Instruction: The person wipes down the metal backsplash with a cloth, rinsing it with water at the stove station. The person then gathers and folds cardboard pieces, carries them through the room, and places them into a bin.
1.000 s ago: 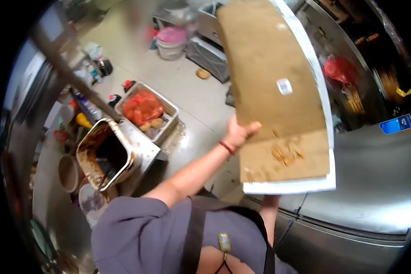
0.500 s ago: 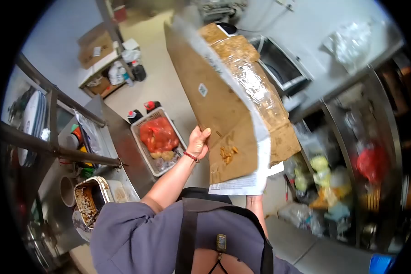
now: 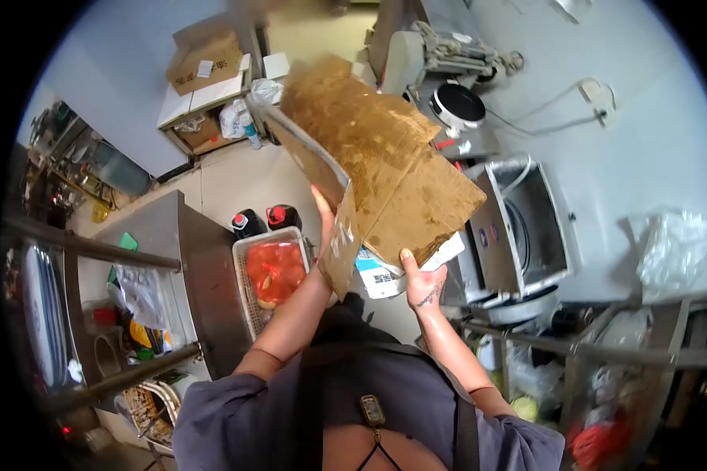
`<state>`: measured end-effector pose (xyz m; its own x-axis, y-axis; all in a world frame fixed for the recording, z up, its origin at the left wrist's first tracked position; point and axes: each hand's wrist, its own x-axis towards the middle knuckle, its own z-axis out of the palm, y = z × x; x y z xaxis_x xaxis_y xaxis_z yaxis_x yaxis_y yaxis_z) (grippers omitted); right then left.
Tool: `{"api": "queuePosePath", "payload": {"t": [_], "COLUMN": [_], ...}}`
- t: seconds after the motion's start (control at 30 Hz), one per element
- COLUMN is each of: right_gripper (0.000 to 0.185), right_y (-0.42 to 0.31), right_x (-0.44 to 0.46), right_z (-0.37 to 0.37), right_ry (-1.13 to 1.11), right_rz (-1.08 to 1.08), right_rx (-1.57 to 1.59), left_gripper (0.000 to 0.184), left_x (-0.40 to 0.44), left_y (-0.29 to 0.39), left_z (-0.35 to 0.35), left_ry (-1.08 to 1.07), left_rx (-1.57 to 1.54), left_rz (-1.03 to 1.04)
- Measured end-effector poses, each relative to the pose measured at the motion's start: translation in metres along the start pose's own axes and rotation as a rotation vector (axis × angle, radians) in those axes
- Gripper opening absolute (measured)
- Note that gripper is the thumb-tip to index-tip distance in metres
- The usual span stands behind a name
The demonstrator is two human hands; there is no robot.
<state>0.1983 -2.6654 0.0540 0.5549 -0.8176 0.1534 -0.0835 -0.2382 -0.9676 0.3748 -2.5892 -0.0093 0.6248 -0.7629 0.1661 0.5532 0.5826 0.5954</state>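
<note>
A stained brown sheet of cardboard spreads out in front of me, its surface marked with dark damp patches. My right hand grips its near edge, thumb on top. White printed packaging with a blue patch shows under that edge. Farther left, a second cardboard panel stands tilted, nearly edge-on. My left hand is closed around this panel from its outer side; some of the fingers are hidden behind it.
On the floor at left are a white basket holding a red bag and two dark bottles with red caps. A steel counter stands left. At right are an open metal box, a black pan and a shelf rail.
The cardboard has swung from a steep, folded position to a wider opening, showing its stained face. My right hand has come into sight at the near edge. The view has turned.
</note>
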Motion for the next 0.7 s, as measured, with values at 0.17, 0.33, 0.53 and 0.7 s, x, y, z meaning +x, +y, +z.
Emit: {"api": "queuePosePath", "payload": {"t": [0.17, 0.33, 0.53, 0.7], "right_gripper": [0.036, 0.045, 0.044, 0.050], "right_y": [-0.008, -0.001, 0.010, -0.006], "right_x": [0.115, 0.240, 0.394, 0.491], "right_z": [0.023, 0.055, 0.121, 0.200], "right_ry": [0.009, -0.031, -0.107, -0.140], "right_rz": [0.028, 0.033, 0.145, 0.073], "right_rx": [0.222, 0.475, 0.737, 0.610], "left_gripper": [0.070, 0.064, 0.054, 0.047], "left_x": [0.103, 0.220, 0.373, 0.487], "left_y": [0.020, 0.039, 0.091, 0.128], "left_z": [0.048, 0.036, 0.014, -0.034], "left_ry": [0.467, 0.489, 0.219, 0.238], "left_rx": [1.012, 1.095, 1.424, 1.545], "left_rz": [0.497, 0.526, 0.631, 0.525]}}
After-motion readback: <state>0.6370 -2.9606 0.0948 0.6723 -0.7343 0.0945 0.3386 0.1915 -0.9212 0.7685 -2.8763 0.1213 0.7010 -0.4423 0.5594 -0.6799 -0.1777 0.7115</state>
